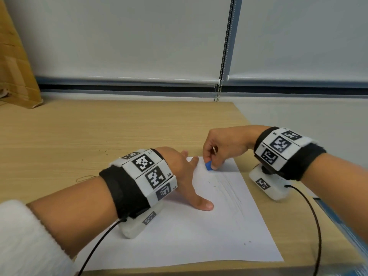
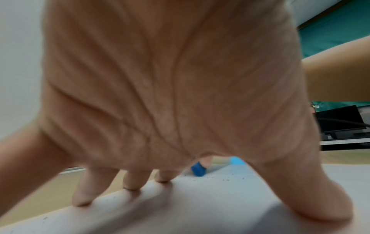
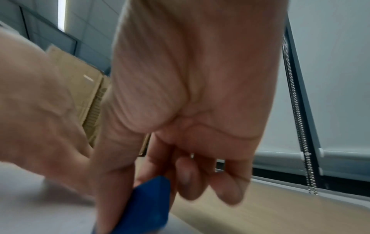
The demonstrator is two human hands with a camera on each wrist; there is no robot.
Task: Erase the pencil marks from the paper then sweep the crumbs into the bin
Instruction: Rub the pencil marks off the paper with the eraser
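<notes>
A white sheet of paper (image 1: 199, 232) lies on the wooden table (image 1: 79, 132), with faint pencil lines (image 1: 229, 188) down its right half. My left hand (image 1: 187, 176) lies flat on the sheet's upper left, fingers spread, thumb (image 1: 205, 205) pointing right. My right hand (image 1: 217, 152) pinches a small blue eraser (image 1: 208, 166) between thumb and fingers, its tip touching the paper near the top edge. The left wrist view shows the eraser (image 2: 198, 170) beyond my fingers (image 2: 130, 182), with small dark crumbs (image 2: 226, 179) on the paper. The right wrist view shows the eraser (image 3: 148, 205) beside my thumb (image 3: 112, 182).
A cardboard box (image 1: 16, 66) leans at the back left. Roller blinds with a bead chain (image 1: 223, 66) hang behind the table. A blue-edged object (image 1: 338, 222) lies by the table's right edge. A few dark specks (image 1: 247, 242) sit on the lower paper. No bin is in view.
</notes>
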